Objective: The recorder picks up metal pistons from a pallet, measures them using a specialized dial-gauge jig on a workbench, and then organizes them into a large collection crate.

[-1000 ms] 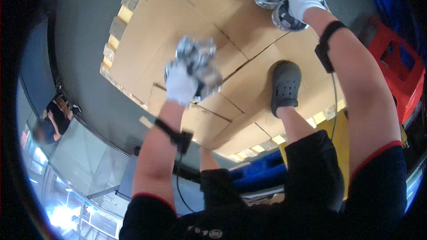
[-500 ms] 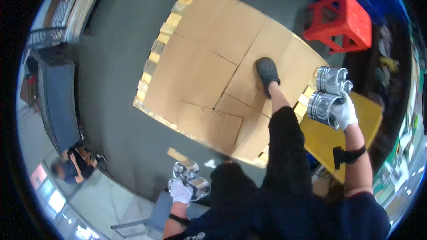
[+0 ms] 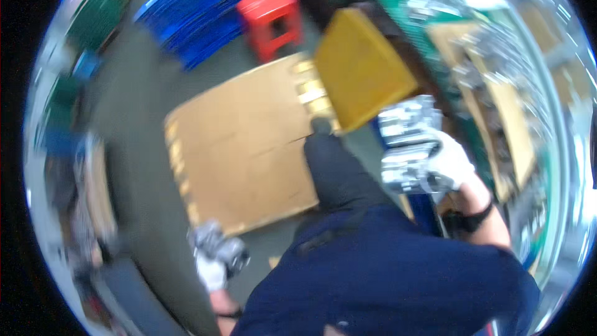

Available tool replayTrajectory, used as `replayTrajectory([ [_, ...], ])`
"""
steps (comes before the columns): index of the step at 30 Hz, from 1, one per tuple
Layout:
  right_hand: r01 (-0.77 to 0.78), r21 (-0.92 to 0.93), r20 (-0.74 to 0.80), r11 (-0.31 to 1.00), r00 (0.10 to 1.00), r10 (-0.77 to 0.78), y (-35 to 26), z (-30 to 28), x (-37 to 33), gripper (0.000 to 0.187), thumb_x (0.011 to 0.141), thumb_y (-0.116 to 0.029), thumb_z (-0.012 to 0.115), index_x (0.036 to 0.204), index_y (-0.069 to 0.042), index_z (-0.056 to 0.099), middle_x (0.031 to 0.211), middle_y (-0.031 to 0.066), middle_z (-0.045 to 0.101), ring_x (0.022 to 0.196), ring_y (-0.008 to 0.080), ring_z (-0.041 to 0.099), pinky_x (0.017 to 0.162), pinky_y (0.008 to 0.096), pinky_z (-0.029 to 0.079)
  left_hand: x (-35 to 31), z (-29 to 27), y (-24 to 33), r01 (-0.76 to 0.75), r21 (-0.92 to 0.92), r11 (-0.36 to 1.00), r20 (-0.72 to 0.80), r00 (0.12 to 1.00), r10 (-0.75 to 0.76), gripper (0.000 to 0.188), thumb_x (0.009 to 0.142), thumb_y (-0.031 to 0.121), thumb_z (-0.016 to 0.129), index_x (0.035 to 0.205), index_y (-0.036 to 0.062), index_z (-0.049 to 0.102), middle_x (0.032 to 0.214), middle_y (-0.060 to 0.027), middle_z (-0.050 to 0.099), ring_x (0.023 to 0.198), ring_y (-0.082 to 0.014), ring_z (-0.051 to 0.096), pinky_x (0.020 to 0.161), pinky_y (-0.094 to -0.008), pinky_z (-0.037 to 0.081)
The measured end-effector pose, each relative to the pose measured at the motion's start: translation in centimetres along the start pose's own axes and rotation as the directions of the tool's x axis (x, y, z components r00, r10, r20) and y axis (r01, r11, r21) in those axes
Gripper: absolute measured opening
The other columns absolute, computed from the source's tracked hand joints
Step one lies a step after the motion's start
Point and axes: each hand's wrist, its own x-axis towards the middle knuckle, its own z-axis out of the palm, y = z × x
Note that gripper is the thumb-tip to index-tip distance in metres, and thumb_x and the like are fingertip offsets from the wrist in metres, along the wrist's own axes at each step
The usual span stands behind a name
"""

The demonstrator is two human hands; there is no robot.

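Observation:
My right hand, in a white glove, is closed round a pair of shiny metal engine pistons, held one above the other to the right of my body. In the lower left, my white-gloved left hand grips more metal pistons; motion blur softens their outlines. Between and beyond the hands lies a wooden pallet covered with flat brown cardboard. My leg reaches to the pallet's near right side. Both groups of pistons are held off any surface.
A yellow flat-topped stand is just beyond my right hand. A red plastic stool is past the pallet, before a blue stack. Along the right runs a green bench with metal parts and cardboard strips. A dark grey box is at lower left.
My view has swung to the right. The pallet and stool now appear further left, and the bench has come into view. Both hands still hold their pistons.

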Motion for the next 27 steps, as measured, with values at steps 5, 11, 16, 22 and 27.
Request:
replayTrajectory([
  [5,0.023,-0.557,-0.305,0.830,0.924,-0.230,-1.5,-8.9,-8.2,0.065,0.065,-0.016,0.077,0.126,-0.002,0.061,0.118,0.0076,0.066,0.110,0.0154,0.058,0.096,0.0316,0.047,2.6,2.5,-1.9,-0.015,0.076,0.997,0.558,0.829,-0.030,0.044,0.088,0.020,0.067,0.126,0.0045,0.052,0.121,-0.0130,0.062,0.097,-0.0262,0.066,0.082,-0.0439,0.055],
  [11,0.132,-0.554,-0.396,0.822,0.826,-0.400,-3.2,-19.9,-16.7,0.050,0.064,-0.014,0.073,0.114,-0.009,0.068,0.110,0.0152,0.064,0.099,0.0267,0.063,0.086,0.0365,0.050,-0.7,19.1,6.5,-0.194,0.139,0.971,0.525,0.846,0.094,0.045,0.081,0.020,0.073,0.119,0.0029,0.057,0.114,-0.0134,0.064,0.092,-0.0280,0.065,0.081,-0.0434,0.054],
  [16,-0.097,-0.878,-0.305,0.469,0.869,-0.391,-1.0,-33.0,-19.6,0.038,0.066,-0.019,0.076,0.103,-0.011,0.068,0.107,0.0185,0.062,0.097,0.0374,0.061,0.084,0.0422,0.051,-2.8,33.1,12.8,-0.442,0.405,0.801,0.432,0.864,0.258,0.047,0.068,0.018,0.083,0.106,-0.0009,0.062,0.102,-0.0161,0.065,0.087,-0.0337,0.062,0.083,-0.0419,0.051],
  [22,-0.299,-0.892,-0.344,0.340,0.935,-0.081,1.7,-42.4,-21.5,0.032,0.083,-0.011,0.060,0.115,-0.011,0.066,0.122,0.0215,0.052,0.108,0.0388,0.060,0.092,0.0433,0.049,-7.8,54.2,30.4,-0.923,0.259,0.285,0.766,0.376,0.521,0.023,0.069,0.009,0.073,0.090,0.0038,0.064,0.093,-0.0192,0.062,0.088,-0.0398,0.060,0.077,-0.0471,0.049],
  [27,-0.280,-0.891,-0.316,0.357,0.948,-0.045,2.4,-44.8,-22.6,0.034,0.083,-0.007,0.057,0.116,-0.011,0.064,0.122,0.0213,0.051,0.105,0.0391,0.061,0.090,0.0436,0.049,-12.7,65.9,39.1,-1.000,0.026,-0.011,0.836,0.015,0.548,0.018,0.075,0.013,0.064,0.091,0.0061,0.062,0.087,-0.0186,0.059,0.082,-0.0386,0.060,0.076,-0.0480,0.048],
])
